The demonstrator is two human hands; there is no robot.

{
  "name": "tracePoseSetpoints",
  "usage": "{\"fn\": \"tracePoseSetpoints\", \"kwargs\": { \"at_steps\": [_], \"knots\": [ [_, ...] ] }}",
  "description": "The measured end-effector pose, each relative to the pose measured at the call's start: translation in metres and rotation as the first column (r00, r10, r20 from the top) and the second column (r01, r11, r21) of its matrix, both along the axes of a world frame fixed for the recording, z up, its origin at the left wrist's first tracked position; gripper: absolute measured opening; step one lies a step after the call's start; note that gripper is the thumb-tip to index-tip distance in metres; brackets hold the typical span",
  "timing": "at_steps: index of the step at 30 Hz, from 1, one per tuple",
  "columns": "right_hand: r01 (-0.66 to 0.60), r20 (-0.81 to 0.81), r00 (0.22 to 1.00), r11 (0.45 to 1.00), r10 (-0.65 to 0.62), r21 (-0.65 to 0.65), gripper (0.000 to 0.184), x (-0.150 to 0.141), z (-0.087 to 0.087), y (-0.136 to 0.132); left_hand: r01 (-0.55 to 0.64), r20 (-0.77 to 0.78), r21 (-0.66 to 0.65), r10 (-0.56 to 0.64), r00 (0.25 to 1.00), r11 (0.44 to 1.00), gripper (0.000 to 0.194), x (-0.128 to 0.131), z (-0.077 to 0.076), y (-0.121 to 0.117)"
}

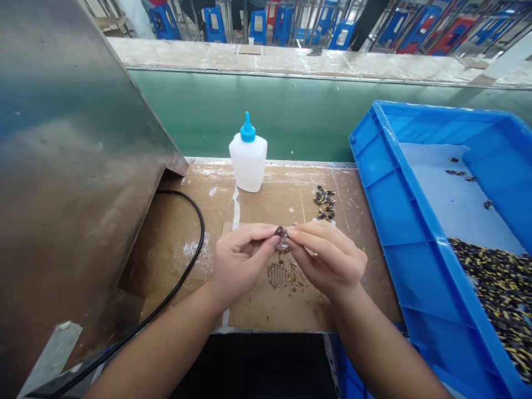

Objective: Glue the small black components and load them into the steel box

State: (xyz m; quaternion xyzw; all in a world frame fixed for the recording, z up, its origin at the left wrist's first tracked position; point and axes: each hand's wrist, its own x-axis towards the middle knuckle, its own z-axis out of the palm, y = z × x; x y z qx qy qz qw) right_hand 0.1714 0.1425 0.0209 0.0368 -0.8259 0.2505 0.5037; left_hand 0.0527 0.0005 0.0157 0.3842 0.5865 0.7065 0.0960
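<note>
Pinching a small dark ring-shaped part (279, 228) at the frame's centre, with fingers of left hand (239, 257) and right hand (330, 257) clamped on it from opposite sides. Apparently midway, not yet set down. On the brown cardboard-covered counter (286, 191), right of centre, a small cluster of black-and-gold parts (325, 202); many more in the large blue plastic bin (394, 210), far right; finished or waiting, impossible to tell.
</note>
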Motion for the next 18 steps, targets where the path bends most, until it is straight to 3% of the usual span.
{"fn": "tracePoseSetpoints", "kwargs": {
  "at_steps": [7,18],
  "knots": [
    [-0.026,0.070,0.997,0.976,0.042,-0.217,0.034,0.0000,0.0026,-0.0001,0.080,0.198,-0.034,-0.072,0.978,0.996,0.015,0.0021,0.0064,0.0023],
    [-0.041,0.077,0.995,0.971,0.060,-0.234,0.034,0.0006,0.0032,0.0020,0.121,0.252,-0.063,-0.101,0.962,0.991,0.007,-0.0001,0.0093,0.0013]
  ]
}}
